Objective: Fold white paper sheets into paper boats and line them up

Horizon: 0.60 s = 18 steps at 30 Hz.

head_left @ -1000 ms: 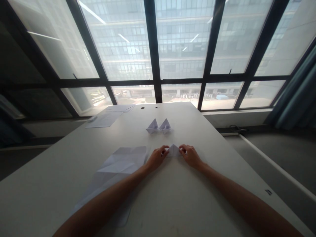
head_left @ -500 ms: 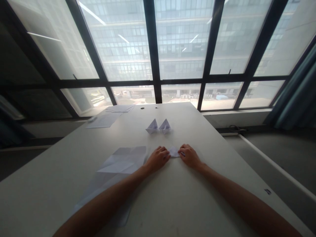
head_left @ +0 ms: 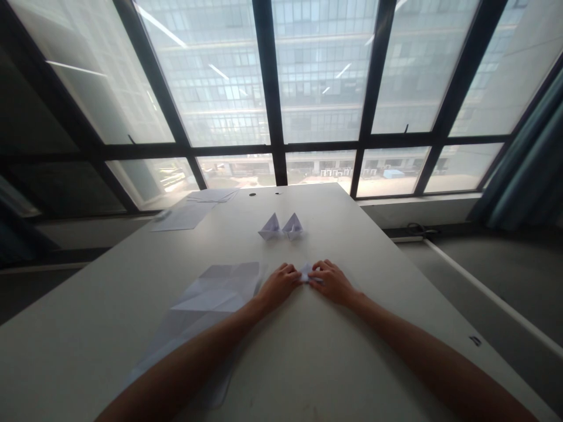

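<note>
A small piece of folded white paper (head_left: 305, 272) lies between my two hands on the white table (head_left: 334, 357). My left hand (head_left: 284, 280) is closed on its left side, fingers curled at the edge. From the right, my right hand (head_left: 331, 280) pinches the same paper, its fingers covering much of that side. How the paper's folds run under the fingers is hidden. Just beyond my hands stand two folded paper boats, the left boat (head_left: 271, 227) and the right boat (head_left: 292, 227), side by side with pointed peaks.
Creased white sheets (head_left: 215, 287) lie left of my hands, partly under my left forearm. More paper sheets (head_left: 185, 215) rest at the far left of the table. A small dark mark (head_left: 475, 340) sits near the right edge. Windows (head_left: 321, 70) rise beyond the table.
My right hand has moved left, closer to my left hand, and covers more of the folded paper. The boats and the sheets stay where they were.
</note>
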### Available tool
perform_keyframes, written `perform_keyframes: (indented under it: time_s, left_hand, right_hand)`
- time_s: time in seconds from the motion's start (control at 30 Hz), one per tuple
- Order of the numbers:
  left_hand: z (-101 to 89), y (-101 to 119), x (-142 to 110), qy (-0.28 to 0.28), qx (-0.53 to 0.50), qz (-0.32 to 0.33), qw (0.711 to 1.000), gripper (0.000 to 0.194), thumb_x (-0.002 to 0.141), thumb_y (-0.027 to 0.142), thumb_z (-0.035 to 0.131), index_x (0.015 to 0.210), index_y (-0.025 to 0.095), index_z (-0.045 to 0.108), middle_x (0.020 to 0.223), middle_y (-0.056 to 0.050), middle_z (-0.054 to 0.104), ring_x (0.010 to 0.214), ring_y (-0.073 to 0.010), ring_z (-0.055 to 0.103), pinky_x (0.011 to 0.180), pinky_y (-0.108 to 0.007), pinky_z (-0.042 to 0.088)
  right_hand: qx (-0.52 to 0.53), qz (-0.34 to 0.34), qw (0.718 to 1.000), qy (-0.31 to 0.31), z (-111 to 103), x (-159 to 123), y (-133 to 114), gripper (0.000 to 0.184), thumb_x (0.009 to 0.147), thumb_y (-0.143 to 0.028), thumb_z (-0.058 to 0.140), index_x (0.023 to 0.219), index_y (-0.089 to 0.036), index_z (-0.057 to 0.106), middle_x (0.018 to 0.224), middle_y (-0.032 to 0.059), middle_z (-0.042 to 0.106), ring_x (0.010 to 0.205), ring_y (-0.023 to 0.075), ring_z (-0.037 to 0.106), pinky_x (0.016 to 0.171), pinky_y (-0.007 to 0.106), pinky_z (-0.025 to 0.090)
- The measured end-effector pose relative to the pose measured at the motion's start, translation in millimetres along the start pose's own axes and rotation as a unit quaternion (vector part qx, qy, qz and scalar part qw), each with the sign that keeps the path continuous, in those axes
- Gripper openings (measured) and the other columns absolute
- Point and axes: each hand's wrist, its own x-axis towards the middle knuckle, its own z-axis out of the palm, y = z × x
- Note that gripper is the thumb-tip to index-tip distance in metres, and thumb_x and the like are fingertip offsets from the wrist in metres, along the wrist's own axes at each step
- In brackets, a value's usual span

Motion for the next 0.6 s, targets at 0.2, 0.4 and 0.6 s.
perform_keyframes:
  time_s: [0.2, 0.4, 0.6]
  left_hand:
    - [2.6, -2, 0, 0.002, 0.001, 0.008, 1.0, 0.012, 0.094, 0.026, 0.059, 0.095, 0.019, 0.069, 0.093, -0.006, 0.061, 0.094, -0.0192, 0.055, 0.083, -0.028, 0.047]
    - [2.4, 1, 0, -0.026, 0.048, 0.023, 0.998, 0.01, 0.094, 0.024, 0.059, 0.092, 0.019, 0.068, 0.095, -0.006, 0.061, 0.096, -0.0206, 0.054, 0.088, -0.032, 0.046]
    - [-5.2, 5, 18, -0.071, 0.087, 0.001, 0.994, 0.023, 0.09, 0.038, 0.064, 0.101, 0.018, 0.065, 0.094, -0.008, 0.061, 0.09, -0.0221, 0.057, 0.079, -0.032, 0.047]
  right_hand:
    - [0.009, 0.01, 1.0, 0.004, 3, 1, 2, 0.016, 0.089, -0.031, 0.065, 0.102, -0.028, 0.074, 0.102, 0.0052, 0.064, 0.1, 0.0221, 0.054, 0.091, 0.035, 0.045]
    - [0.022, 0.019, 0.999, 0.014, 6, 1, 1, 0.02, 0.089, -0.033, 0.065, 0.105, -0.025, 0.073, 0.103, 0.0059, 0.064, 0.101, 0.0218, 0.054, 0.091, 0.034, 0.045]
    - [0.025, 0.014, 1.0, 0.009, 4, 1, -2, 0.015, 0.088, -0.026, 0.065, 0.101, -0.024, 0.072, 0.103, 0.0055, 0.064, 0.101, 0.0208, 0.053, 0.091, 0.033, 0.045]
